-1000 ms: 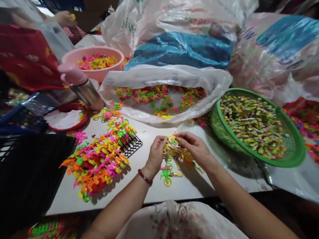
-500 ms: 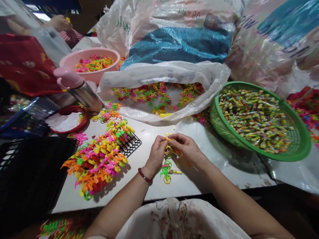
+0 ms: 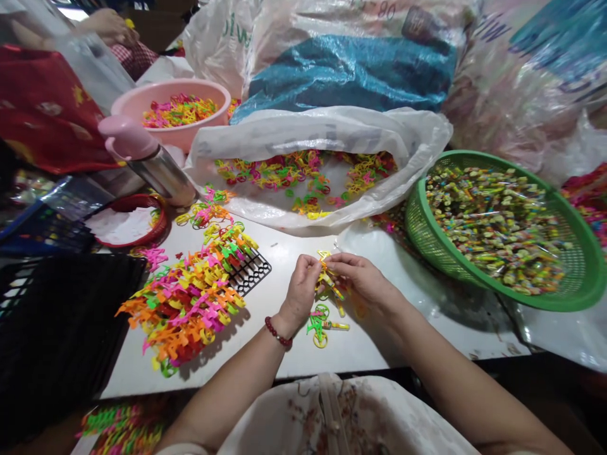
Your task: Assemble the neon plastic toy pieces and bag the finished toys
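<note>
Over the white table, my left hand (image 3: 303,287) and my right hand (image 3: 363,278) meet with fingertips pinched on a small yellow plastic piece (image 3: 325,268). A thin yellow tube hangs below it, and its exact shape is partly covered by my fingers. Just beneath lie a green plastic piece (image 3: 315,320) with rings and a short candy-filled tube (image 3: 336,326). Left of my hands, a black grid rack (image 3: 253,272) is loaded with rows of orange, pink, yellow and green plastic pieces (image 3: 190,306).
An open white sack (image 3: 265,212) holds more coloured pieces. On the right stands a green basket (image 3: 417,215) of small filled tubes. A pink flask (image 3: 164,174), pink basin (image 3: 126,104), red bowl (image 3: 164,227) and stacked black racks (image 3: 61,328) crowd the left. Another person's hand (image 3: 107,24) shows behind.
The view has shifted slightly. My fingers have spread a little from the piece, so more of its yellow plastic and hanging tube shows. Both hands keep holding it.
</note>
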Action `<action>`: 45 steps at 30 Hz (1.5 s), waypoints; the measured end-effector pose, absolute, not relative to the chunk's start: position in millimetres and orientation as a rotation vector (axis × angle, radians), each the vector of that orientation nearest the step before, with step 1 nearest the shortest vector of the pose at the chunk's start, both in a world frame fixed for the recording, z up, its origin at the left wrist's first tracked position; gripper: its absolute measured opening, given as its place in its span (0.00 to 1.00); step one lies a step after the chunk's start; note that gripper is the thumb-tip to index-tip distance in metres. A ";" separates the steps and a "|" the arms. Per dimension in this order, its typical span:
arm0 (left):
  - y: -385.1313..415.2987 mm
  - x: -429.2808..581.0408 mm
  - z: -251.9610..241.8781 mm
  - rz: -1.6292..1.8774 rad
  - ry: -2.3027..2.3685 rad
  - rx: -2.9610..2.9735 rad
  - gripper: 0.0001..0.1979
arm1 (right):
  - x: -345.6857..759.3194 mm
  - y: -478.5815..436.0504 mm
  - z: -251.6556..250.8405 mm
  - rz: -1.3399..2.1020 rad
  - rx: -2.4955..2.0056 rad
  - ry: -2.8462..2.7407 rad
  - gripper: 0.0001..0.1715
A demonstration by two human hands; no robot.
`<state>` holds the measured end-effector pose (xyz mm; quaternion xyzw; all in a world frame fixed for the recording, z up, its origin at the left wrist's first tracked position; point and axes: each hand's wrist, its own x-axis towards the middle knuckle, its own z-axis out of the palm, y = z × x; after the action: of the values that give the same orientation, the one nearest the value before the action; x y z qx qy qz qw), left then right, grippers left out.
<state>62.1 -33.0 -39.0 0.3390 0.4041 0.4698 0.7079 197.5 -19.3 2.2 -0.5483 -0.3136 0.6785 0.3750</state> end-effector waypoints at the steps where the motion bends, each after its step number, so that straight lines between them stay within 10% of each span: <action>1: -33.1 62.8 -39.9 1.045 0.904 0.764 0.14 | 197.4 -19.2 1.6 1.738 -1.407 -0.793 0.16; 45: -35.5 59.1 -40.3 1.214 1.102 0.902 0.14 | 175.5 -24.0 -3.9 1.186 -1.546 -1.355 0.10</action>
<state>59.1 -35.5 -40.3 0.3881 0.4739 0.5224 0.5933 175.5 -24.0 -3.9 -0.6041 -0.5292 0.4634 0.3746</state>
